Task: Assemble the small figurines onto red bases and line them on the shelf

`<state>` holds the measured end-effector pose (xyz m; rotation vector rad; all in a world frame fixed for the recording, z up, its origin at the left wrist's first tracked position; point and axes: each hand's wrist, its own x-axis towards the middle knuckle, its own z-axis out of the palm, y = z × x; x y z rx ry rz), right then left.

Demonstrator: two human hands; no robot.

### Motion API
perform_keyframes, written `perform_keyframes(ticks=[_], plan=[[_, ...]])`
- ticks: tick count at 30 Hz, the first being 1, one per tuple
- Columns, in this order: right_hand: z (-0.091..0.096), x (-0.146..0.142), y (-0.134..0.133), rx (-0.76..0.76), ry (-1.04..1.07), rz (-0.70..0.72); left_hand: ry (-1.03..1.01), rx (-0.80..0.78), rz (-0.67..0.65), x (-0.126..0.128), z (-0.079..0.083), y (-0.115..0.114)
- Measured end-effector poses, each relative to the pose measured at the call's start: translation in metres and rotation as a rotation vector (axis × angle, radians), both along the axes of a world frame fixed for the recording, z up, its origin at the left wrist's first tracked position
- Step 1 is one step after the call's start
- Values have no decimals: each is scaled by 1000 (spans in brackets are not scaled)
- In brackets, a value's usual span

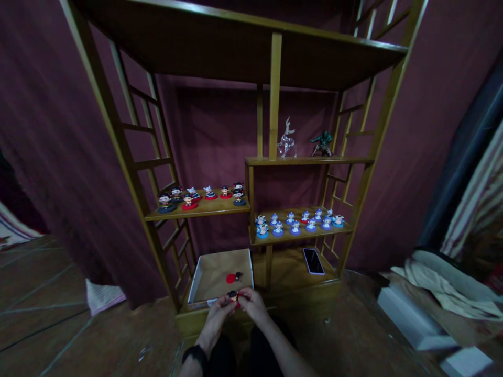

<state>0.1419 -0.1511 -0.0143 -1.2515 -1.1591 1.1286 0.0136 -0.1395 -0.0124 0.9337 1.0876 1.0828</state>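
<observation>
Both my hands hold one small black-haired figurine [233, 296] with red on it, just in front of a shallow open box. My left hand [220, 309] pinches it from the left, and my right hand [253, 305] grips its right side. The fingers partly hide its lower part. Inside the white-rimmed box [212, 267], another dark-haired figurine [238, 276] lies on its side at a red round base. Similar figurines on red or dark round bases stand on the left shelf [212, 207], among them a black-haired figurine [189, 202].
Several blue-and-white figurines [295, 227] stand on the lower right shelf [275, 240]. A clear deer ornament [287, 140] and a green-cloaked figure [322, 143] stand above them. A phone [313, 261] lies at bottom right. White boxes [416, 317] and cloth lie on the floor to the right.
</observation>
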Motion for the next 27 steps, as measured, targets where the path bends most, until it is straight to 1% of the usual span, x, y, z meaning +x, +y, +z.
perform_keyframes(ticks=[3,5,7,9,10,12,14,16,18,20,21,22,23,25,27], plan=[[-5,2,2,-6,32,20,15,-6,-7,1,-1,-1],[-11,3,5,-7,66,31,-1,-23,32,0,1,-1],[-17,5,8,-13,104,29,-41,-23,102,-2,11,-1],[-21,5,12,-17,136,23,-71,14,158,-5,32,1],[-23,5,13,-17,149,20,-76,47,178,-8,47,2],[-25,5,15,-16,177,21,-36,108,168,-13,87,5],[-26,4,16,-16,192,27,50,195,126,-18,137,9],[-26,4,16,-16,177,32,150,329,109,-21,191,14],[-25,4,14,-13,142,37,175,492,176,-21,242,22],[-25,5,13,-3,103,53,234,641,213,-18,284,34],[-25,6,12,6,81,60,283,699,236,-15,301,41],[-25,6,12,16,54,61,338,738,255,-12,314,49],[-25,7,11,25,27,55,392,748,273,-9,325,57],[-26,7,11,44,-22,30,529,712,306,-1,337,72],[-26,7,11,70,-47,16,694,651,337,7,340,84]])
